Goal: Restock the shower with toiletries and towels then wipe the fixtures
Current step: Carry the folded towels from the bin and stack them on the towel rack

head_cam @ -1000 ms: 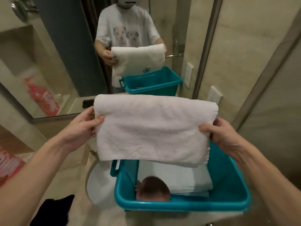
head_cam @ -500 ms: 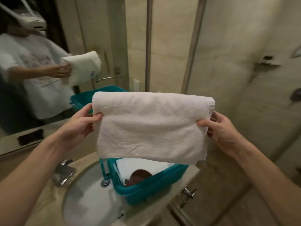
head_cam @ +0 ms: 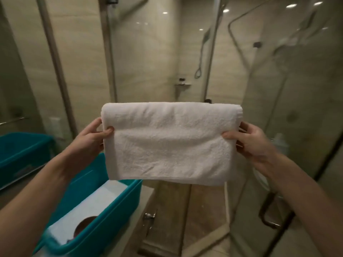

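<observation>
My left grip (head_cam: 91, 139) and right grip (head_cam: 249, 142) each pinch one end of the folded white towel (head_cam: 170, 143), up in the air before the shower (head_cam: 157, 67). I think it should go in level, both ends tight, so the fold does not open.

Basket (head_cam: 111, 216) cropped below, brown thing (head_cam: 84, 224) inside half hidden; shelf items (head_cam: 182, 81) tiny

White towel (head_cam: 170, 143) between the hands; teal basket (head_cam: 104, 219) (white folded linen inside) below the left hand (head_cam: 91, 140).
</observation>
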### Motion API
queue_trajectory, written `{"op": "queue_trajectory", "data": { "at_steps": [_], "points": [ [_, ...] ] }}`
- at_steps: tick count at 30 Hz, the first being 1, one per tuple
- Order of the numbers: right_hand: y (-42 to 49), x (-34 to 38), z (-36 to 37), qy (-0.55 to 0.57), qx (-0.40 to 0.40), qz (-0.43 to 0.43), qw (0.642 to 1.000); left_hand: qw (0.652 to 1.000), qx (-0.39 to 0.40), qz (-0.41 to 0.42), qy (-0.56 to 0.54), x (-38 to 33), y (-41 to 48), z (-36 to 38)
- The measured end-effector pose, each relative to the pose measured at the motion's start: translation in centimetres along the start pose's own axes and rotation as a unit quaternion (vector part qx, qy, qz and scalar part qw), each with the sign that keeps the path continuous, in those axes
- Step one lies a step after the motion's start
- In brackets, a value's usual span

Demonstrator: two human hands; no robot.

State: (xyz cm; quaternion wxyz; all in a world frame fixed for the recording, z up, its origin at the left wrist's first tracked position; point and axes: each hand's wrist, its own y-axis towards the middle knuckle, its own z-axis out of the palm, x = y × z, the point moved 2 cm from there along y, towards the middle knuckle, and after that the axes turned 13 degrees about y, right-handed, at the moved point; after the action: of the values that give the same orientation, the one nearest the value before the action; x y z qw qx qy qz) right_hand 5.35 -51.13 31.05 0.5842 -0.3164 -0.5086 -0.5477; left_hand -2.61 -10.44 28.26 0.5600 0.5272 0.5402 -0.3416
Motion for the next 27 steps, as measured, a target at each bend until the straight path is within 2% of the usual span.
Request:
{"op": "queue_trajectory", "data": {
  "at_steps": [5,12,18,27],
  "points": [
    [-6.5,6.2,-6.5,-0.022,-0.084,-0.057,0.995,0.997,0.064,0.038,-0.001,-4.0,0.7,8.5],
    [-16.0,14.2,-13.2,-0.058,-0.151,-0.123,0.979,0.993,0.090,0.076,-0.018,-10.5,-1.7,18.7],
    [-20.7,18.7,-18.6,-0.062,-0.218,-0.149,0.963,0.987,0.111,0.104,-0.051,-15.7,-4.0,26.5],
    [-27.2,25.8,-27.0,-0.110,-0.306,-0.188,0.927,0.965,0.193,0.157,-0.081,-21.1,-4.1,40.3]
  ]
}}
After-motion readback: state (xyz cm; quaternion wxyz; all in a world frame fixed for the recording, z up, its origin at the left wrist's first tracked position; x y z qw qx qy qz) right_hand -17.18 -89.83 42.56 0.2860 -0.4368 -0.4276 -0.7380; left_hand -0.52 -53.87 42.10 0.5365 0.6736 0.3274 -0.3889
